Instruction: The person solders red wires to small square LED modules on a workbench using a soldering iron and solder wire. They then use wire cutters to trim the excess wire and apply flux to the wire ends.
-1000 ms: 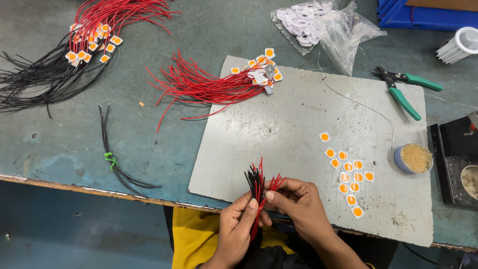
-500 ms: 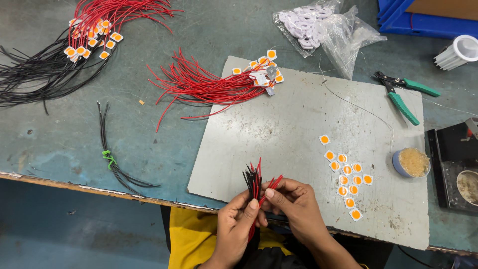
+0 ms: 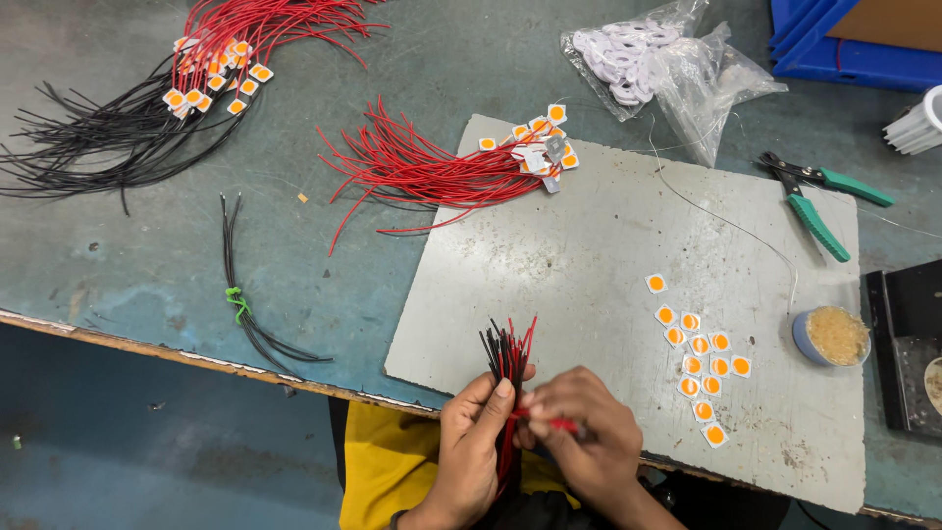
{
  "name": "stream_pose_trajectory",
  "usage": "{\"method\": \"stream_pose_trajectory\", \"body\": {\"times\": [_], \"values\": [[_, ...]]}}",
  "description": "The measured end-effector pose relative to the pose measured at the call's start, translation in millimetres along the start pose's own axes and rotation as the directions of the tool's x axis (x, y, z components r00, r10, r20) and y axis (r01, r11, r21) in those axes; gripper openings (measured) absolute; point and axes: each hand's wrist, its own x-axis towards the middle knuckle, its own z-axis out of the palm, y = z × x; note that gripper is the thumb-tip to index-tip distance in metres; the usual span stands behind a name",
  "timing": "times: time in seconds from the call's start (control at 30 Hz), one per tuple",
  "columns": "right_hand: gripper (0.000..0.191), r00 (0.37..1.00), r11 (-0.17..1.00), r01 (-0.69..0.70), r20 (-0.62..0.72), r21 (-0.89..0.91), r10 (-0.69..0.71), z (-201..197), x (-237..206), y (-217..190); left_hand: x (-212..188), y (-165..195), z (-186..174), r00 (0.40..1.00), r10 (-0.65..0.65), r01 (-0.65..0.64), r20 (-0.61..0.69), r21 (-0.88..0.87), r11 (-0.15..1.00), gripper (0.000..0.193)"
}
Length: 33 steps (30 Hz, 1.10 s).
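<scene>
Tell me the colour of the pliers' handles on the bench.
Green handles on the metal pliers, clearest in the head view.

A bundle of black and red wires (image 3: 507, 358) is gripped upright in the left hand (image 3: 473, 432) at the near edge of a grey board (image 3: 608, 255), while one red wire (image 3: 551, 424) is pinched by the right hand (image 3: 579, 437). Small orange-centred square chips (image 3: 699, 363) are scattered on the board just to the right, and green-handled pliers (image 3: 814, 196) are seen beyond

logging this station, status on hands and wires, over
Left hand gripping upright bundle of black and red wires. Right hand pinching one red wire. Grey board beneath, nothing blocking.
</scene>
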Motion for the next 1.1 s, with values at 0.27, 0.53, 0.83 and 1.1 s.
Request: {"method": "stream_pose_trajectory", "body": {"times": [0.27, 0.53, 0.83, 1.1], "values": [[0.013, 0.999, 0.999, 0.046, -0.013, 0.003, -0.046, -0.3, -4.9, 6.3, -2.3, -3.8, -1.1, 0.999, 0.038, -0.04, 0.037, 0.056, 0.998, 0.027], [0.009, 0.925, 0.824, -0.31, -0.047, 0.475, 0.376, 6.0, -26.4, 23.2, 2.3, -12.1, -4.9, 0.991, 0.128, -0.13, 0.021, 0.08, 0.988, 0.021], [0.012, 0.834, 0.908, 0.187, -0.549, 0.374, 0.054, -103.4, 18.8, -30.4, -14.8, -7.3, -16.9, 0.978, -0.044, 0.009, 0.202, 0.171, 0.985, 0.027], [0.021, 0.948, 0.531, 0.22, -0.307, 0.818, 0.08, -127.4, 38.6, -73.4, -18.1, -2.6, -30.1, 0.961, -0.048, 0.01, 0.273, 0.14, 0.99, 0.029]]}}
